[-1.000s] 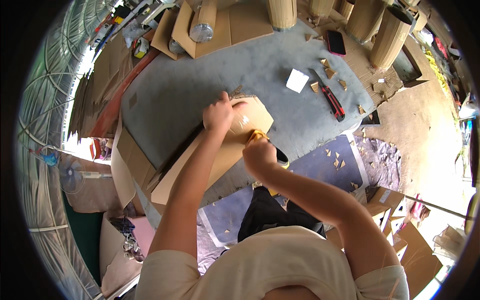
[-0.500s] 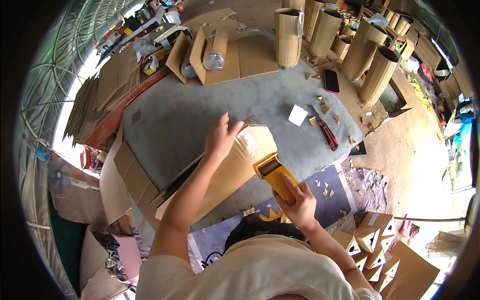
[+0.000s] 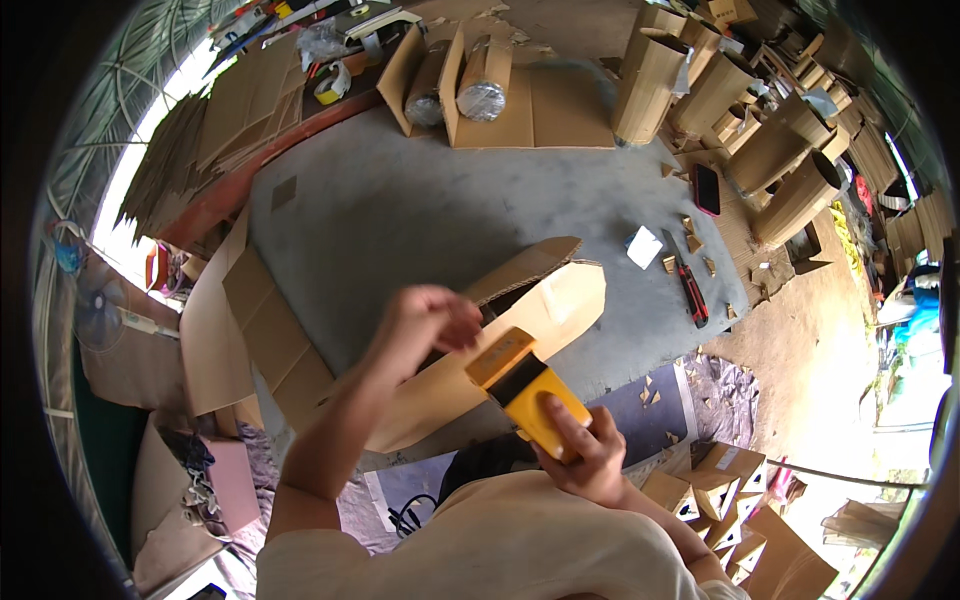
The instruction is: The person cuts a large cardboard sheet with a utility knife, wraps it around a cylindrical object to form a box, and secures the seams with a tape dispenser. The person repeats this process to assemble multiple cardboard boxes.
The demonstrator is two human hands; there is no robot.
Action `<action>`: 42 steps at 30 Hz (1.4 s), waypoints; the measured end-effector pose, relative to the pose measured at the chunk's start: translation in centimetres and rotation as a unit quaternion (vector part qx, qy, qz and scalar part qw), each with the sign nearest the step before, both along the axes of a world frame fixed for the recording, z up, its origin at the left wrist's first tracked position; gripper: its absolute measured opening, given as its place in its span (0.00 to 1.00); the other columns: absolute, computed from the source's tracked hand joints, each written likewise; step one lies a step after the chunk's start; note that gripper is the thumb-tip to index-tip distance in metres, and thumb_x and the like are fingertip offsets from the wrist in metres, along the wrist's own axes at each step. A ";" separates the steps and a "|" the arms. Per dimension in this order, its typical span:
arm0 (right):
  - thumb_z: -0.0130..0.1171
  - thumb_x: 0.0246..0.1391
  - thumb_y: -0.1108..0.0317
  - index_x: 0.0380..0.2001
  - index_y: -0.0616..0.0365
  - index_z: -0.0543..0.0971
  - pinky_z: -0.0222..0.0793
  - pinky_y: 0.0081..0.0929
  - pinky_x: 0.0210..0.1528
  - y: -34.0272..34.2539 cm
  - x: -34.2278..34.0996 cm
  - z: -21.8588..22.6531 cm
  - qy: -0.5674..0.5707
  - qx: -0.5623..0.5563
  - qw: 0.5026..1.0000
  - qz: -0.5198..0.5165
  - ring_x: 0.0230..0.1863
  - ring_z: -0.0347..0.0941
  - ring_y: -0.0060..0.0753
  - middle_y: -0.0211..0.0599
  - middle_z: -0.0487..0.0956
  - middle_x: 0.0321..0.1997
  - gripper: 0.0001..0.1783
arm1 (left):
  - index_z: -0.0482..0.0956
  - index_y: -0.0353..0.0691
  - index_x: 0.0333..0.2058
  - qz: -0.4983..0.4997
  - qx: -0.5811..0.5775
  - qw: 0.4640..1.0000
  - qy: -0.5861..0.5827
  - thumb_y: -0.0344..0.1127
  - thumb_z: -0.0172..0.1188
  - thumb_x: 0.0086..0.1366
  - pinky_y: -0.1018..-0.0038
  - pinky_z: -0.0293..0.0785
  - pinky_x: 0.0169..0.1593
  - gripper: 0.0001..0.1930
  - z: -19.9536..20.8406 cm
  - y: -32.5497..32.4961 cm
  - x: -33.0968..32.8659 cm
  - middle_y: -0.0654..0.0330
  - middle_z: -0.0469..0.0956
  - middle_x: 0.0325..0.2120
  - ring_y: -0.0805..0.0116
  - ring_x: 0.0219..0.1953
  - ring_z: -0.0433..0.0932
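Observation:
A folded piece of brown cardboard (image 3: 570, 300) lies slantwise on the grey table in front of me, its long side gaping in a dark slot. My left hand (image 3: 430, 318) hovers over that slot, fingers bent and blurred; whether they touch the cardboard edge I cannot tell. My right hand (image 3: 590, 455) is closed round a yellow tape dispenser (image 3: 535, 400), thumb on top. The dispenser's front end is tipped up close to the near side of the cardboard, its dark inside showing.
A red-handled utility knife (image 3: 692, 295), a white card (image 3: 643, 247) and a phone (image 3: 706, 190) lie on the right. Cardboard tubes (image 3: 650, 90) stand at the far right. Foil-ended rolls (image 3: 483, 92) rest on folded cardboard at the back. Small boxes (image 3: 715, 490) sit low right.
My left hand has come down and nearer, its fingers bending. The dispenser has moved left and nearer me, its front now tipped up. The cardboard has turned slightly, and the whole view has shifted.

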State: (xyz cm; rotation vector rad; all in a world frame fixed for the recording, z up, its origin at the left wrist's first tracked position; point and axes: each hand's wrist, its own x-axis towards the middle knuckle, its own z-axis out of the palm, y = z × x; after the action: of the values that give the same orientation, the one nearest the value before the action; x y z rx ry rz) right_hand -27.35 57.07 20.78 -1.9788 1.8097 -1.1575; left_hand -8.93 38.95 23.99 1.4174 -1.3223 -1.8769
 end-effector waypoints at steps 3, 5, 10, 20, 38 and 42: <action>0.65 0.21 0.73 0.50 0.41 0.73 0.70 0.30 0.19 1.5 0.1 0.7 0.024 0.037 0.999 -0.009 0.17 0.65 0.35 0.38 0.65 0.24 0.41 | 0.76 0.28 0.32 -0.054 -0.037 0.997 -0.034 0.35 0.56 0.58 0.77 0.76 0.27 0.12 -0.3 -4.1 2.4 0.51 0.78 0.23 0.66 0.23 0.79; 0.64 0.21 0.73 0.50 0.41 0.73 0.69 0.29 0.19 0.6 1.1 1.0 0.045 0.022 0.998 -0.024 0.16 0.65 0.34 0.37 0.65 0.24 0.41 | 0.76 0.29 0.31 -0.051 -0.055 0.997 -0.029 0.35 0.57 0.57 0.78 0.76 0.26 0.12 -1.5 -5.5 2.1 0.51 0.78 0.23 0.66 0.23 0.79; 0.64 0.22 0.71 0.50 0.41 0.73 0.68 0.28 0.18 -2.2 2.1 1.8 0.103 0.044 0.993 -0.037 0.16 0.64 0.32 0.36 0.64 0.23 0.40 | 0.77 0.29 0.30 -0.057 -0.083 0.994 -0.033 0.34 0.60 0.55 0.79 0.75 0.26 0.11 -4.7 -8.5 2.1 0.53 0.78 0.22 0.69 0.23 0.79; 0.63 0.23 0.71 0.48 0.40 0.74 0.68 0.26 0.19 -4.7 2.6 1.9 0.166 0.098 0.981 -0.029 0.16 0.65 0.29 0.33 0.62 0.23 0.38 | 0.80 0.33 0.24 -0.111 -0.191 0.971 -0.091 0.32 0.60 0.53 0.80 0.71 0.24 0.07 -11.1 -8.2 1.5 0.59 0.78 0.18 0.75 0.20 0.76; 0.63 0.34 0.67 0.49 0.45 0.73 0.71 0.33 0.29 -7.6 -0.2 4.1 -0.092 0.171 0.981 0.002 0.20 0.72 0.43 0.42 0.71 0.20 0.31 | 0.70 0.39 0.46 -0.309 -0.288 0.856 -0.297 0.42 0.65 0.40 0.66 0.70 0.41 0.31 -9.0 -2.9 1.2 0.48 0.77 0.32 0.52 0.37 0.76; 0.63 0.31 0.65 0.50 0.40 0.71 0.72 0.33 0.25 -5.1 0.7 4.9 0.152 0.155 0.976 0.015 0.21 0.74 0.43 0.44 0.70 0.25 0.35 | 0.76 0.38 0.34 -0.239 -0.349 0.837 -0.347 0.44 0.66 0.39 0.64 0.70 0.40 0.23 -10.3 -2.2 1.1 0.49 0.77 0.29 0.52 0.36 0.76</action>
State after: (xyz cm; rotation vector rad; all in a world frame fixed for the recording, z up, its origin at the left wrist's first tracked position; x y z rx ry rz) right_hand -26.68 51.94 25.63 -2.0674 1.9489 -0.5393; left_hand -7.82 36.72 13.71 1.4552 -2.5691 -0.8489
